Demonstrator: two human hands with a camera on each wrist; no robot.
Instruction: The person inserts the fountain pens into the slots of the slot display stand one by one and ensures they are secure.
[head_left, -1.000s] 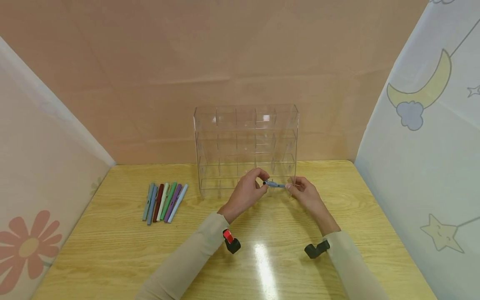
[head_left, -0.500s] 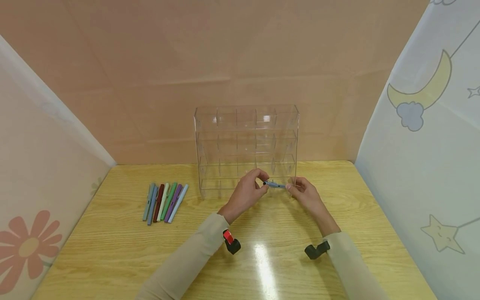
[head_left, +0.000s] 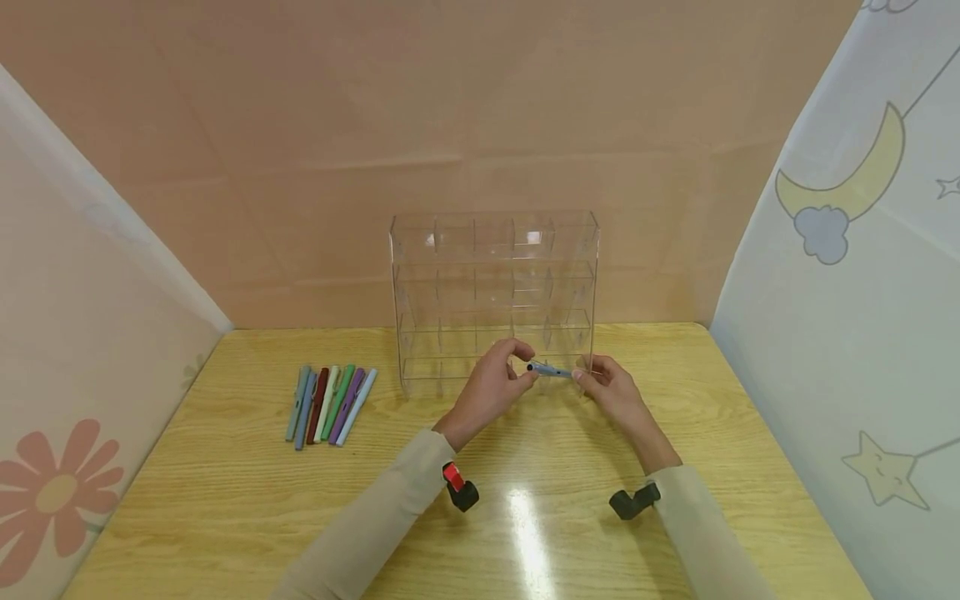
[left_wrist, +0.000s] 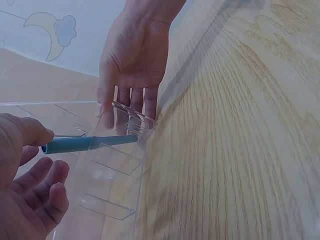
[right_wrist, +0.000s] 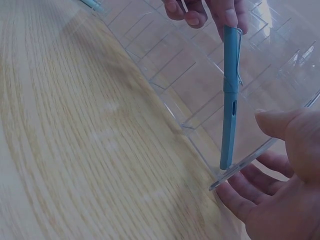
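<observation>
A blue-teal capped pen [head_left: 553, 370] with a wire clip lies sideways at the lowest tier of a clear acrylic rack [head_left: 493, 292], toward its right end. My left hand [head_left: 491, 385] is at the cap; in the left wrist view its thumb meets the cap end while the other fingers stay loose below. The pen's far end [right_wrist: 226, 162] sits right at the rack's side panel. My right hand [head_left: 617, 392] holds that panel, thumb on the inner side and fingers behind it.
Several capped pens [head_left: 330, 404] in blue, red, pale green, green and purple lie side by side on the wooden table [head_left: 225, 517], left of the rack. An orange-brown backdrop [head_left: 315, 167] stands behind, with patterned white walls [head_left: 825, 333] at both sides.
My left index finger has lifted a little off the pen's cap, and the left wrist has shifted slightly. The right hand and the pen stay in place.
</observation>
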